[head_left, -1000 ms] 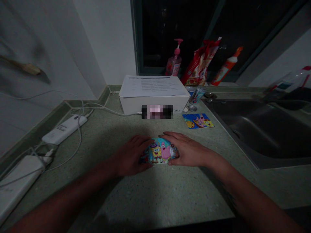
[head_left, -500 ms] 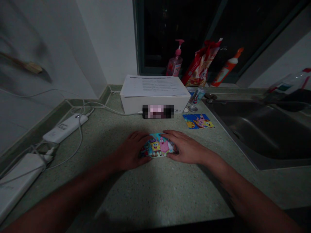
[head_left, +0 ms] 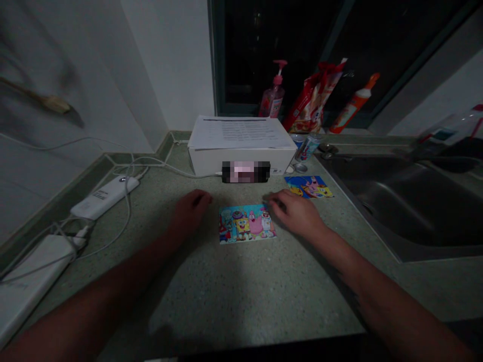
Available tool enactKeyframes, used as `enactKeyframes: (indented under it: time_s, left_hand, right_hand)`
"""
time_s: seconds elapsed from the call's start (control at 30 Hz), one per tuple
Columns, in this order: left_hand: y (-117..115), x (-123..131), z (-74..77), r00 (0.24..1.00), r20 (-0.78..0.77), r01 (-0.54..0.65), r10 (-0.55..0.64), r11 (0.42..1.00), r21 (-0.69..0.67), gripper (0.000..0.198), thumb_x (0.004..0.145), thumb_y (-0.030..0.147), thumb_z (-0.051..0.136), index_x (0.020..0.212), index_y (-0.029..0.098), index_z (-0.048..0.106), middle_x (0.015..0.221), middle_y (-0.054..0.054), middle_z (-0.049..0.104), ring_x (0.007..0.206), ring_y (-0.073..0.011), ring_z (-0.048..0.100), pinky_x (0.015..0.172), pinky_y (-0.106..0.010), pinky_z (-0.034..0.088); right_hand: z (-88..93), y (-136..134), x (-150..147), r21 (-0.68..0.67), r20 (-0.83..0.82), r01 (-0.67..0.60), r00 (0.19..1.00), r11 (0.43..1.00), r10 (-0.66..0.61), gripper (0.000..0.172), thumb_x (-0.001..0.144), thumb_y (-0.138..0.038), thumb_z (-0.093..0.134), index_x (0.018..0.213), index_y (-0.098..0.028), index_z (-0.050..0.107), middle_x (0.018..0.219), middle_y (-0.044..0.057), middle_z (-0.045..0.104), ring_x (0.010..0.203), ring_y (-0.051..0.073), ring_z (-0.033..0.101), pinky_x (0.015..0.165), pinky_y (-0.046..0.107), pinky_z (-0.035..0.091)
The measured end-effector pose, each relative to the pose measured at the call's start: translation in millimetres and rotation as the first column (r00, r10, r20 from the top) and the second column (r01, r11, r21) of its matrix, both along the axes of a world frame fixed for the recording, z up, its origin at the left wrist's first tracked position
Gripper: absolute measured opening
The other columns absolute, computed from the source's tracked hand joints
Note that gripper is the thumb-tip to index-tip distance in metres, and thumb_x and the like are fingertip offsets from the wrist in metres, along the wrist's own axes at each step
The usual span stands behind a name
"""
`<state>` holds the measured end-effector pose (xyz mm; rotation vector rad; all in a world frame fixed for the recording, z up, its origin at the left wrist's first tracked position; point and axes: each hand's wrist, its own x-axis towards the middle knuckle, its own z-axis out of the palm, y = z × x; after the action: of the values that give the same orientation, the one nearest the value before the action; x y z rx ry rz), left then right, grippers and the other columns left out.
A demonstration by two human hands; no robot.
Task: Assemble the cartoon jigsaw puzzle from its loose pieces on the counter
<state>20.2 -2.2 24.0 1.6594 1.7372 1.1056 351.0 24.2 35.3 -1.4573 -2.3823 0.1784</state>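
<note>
A glossy cartoon picture card (head_left: 247, 224) lies flat on the counter between my hands. To its left, my left hand (head_left: 191, 210) hovers just off the upper corner, fingers loosely bent, a gap showing inside the curl, nothing in it. My right hand (head_left: 296, 211) is at the card's upper right edge, fingers slightly bent and apart, holding nothing; whether a fingertip touches the card is hard to tell. Just behind that hand lies a second, blue cartoon card (head_left: 313, 186), its lower left partly covered.
A white box (head_left: 241, 157) topped with printed paper stands at the back, a blurred-out device (head_left: 245, 172) against its front. Cans (head_left: 309, 146) stand beside it. White power strips (head_left: 103, 198) with cables lie left. On the right is a steel sink (head_left: 407, 201).
Both hands have let go of the nearer card and drawn apart, the left one leftward and up, the right one slightly up. The card stays in place, now fully uncovered.
</note>
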Motion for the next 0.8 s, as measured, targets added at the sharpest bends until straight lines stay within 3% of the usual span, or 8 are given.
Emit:
enactKeyframes:
  time_s: [0.1,0.2,0.47,0.8]
  left_hand:
    - [13,-8,5.3,0.976,0.146,-0.162,0.161,0.987,-0.003,0.030,0.089,0.044,0.058,0.068,0.024,0.066,0.067,-0.002,0.067,0.065,-0.0206,0.061,0.065,-0.032,0.049]
    - [18,-10,8.9,0.946,0.231,-0.226,0.227,0.974,-0.030,0.028,0.086,0.040,0.061,0.064,0.024,0.065,0.065,-0.002,0.065,0.059,-0.0183,0.055,0.057,-0.030,0.044]
    - [15,-7,8.0,0.932,0.291,-0.208,0.215,0.976,-0.055,0.028,0.084,0.044,0.062,0.069,0.022,0.068,0.069,-0.003,0.067,0.061,-0.0177,0.055,0.056,-0.029,0.044]
    - [18,-10,7.6,0.904,0.370,-0.209,0.214,0.976,-0.055,0.029,0.085,0.046,0.063,0.069,0.021,0.068,0.069,-0.004,0.068,0.058,-0.0171,0.054,0.053,-0.029,0.045]
  right_hand:
    - [0.2,8,8,0.030,0.122,0.143,0.982,0.989,-0.145,0.030,0.106,-0.032,0.053,0.102,-0.022,0.081,0.102,0.014,0.082,0.089,0.031,0.077,0.071,0.040,0.055]
    - [-0.5,12,13,0.041,0.152,0.166,0.974,0.985,-0.171,0.027,0.104,-0.030,0.055,0.096,-0.023,0.080,0.100,0.013,0.083,0.086,0.029,0.076,0.068,0.037,0.051]
    - [-6.6,9,4,-0.089,-0.017,-0.088,0.996,0.992,0.087,0.032,0.104,-0.020,0.055,0.117,-0.023,0.084,0.116,0.011,0.084,0.104,0.028,0.079,0.088,0.038,0.059]
    - [-10.5,12,5,-0.103,-0.049,-0.124,0.992,0.987,0.119,0.034,0.102,-0.019,0.055,0.119,-0.023,0.085,0.117,0.010,0.084,0.107,0.028,0.079,0.092,0.040,0.060]
